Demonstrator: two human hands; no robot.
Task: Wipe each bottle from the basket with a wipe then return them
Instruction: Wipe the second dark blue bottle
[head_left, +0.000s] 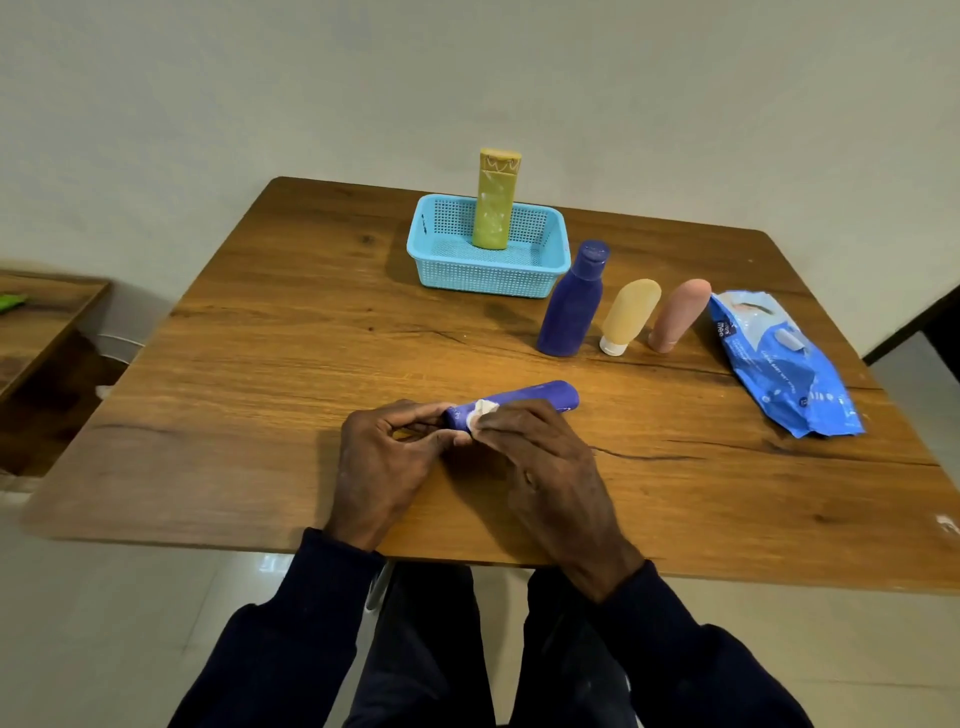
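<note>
Both hands work low over the near middle of the wooden table (249, 364). A blue bottle (535, 396) lies on its side there, its far end pointing right and a little away from the person. The left hand (389, 457) has its fingers curled round the bottle's near end and grips it. The right hand (545, 467) pinches a small white wipe (481, 412) between thumb and fingertips and presses it against the bottle's side, just beside the left hand's fingers. Whether the bottle rests on the wood or is held slightly above it I cannot tell, as the hands cover its underside. Dark sleeves cover both wrists.

At the far side of the table stands a light blue mesh basket (447, 270). A yellow-green bottle (494, 202) stands upright in it, rising well above the rim.

Just right of the basket, on the table, stands a row of three: a capped blue bottle (571, 306) upright and nearest the basket, then an orange-yellow tube (629, 312) standing on its white cap, then a pink tube (678, 314), also on end. The three are close together but apart. Right of the pink tube lies a blue pack of wet wipes (779, 364), flat and crumpled, reaching toward the table's right edge.

Off to the left is a lower wooden side table (47, 322) with something green (10, 301) at the frame's edge.
</note>
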